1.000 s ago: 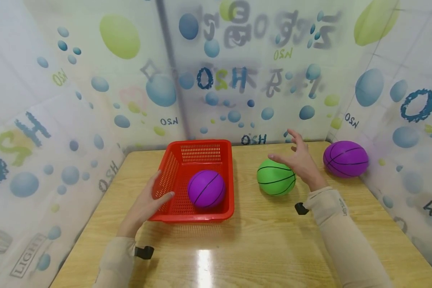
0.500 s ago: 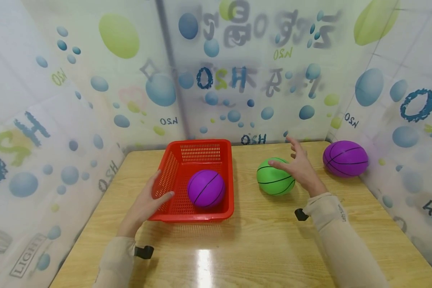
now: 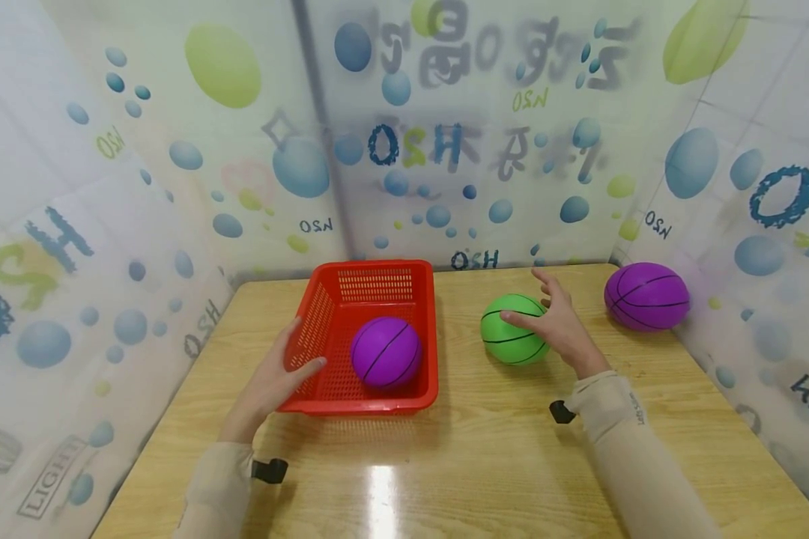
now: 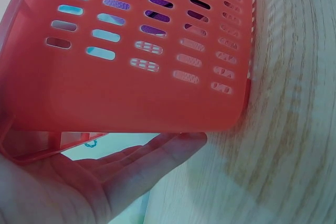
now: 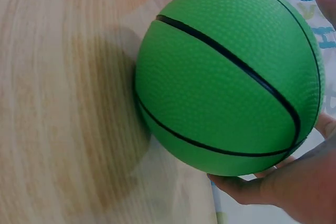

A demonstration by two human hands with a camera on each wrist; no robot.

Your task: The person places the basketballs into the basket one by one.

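My left hand (image 3: pixel 266 385) is at the left rim of a red plastic basket (image 3: pixel 434 359), thumb over the inside and fingers along the outside, gripping the rim. In the left wrist view, the fingers (image 4: pixel 157 161) lie straight against the slotted wall, and the thumb is hidden. A purple ball (image 3: pixel 386 352) with black lines sits inside the basket. My right hand (image 3: pixel 558 326) is at the right side of a green ball (image 3: pixel 512 340) on the table, thumb and fingers spread. In the right wrist view, fingertips meet the ball's edge or lie just beside it; contact is unclear.
Another purple ball (image 3: pixel 647 297) rests at the table's right back edge. The wooden table (image 3: pixel 485 464) is bounded by printed sheets (image 3: pixel 404 180) at the back and sides. Table surface shows between the basket and the green ball.
My right hand has come down and slightly left, closer around the green ball. The left hand, basket and balls look the same.
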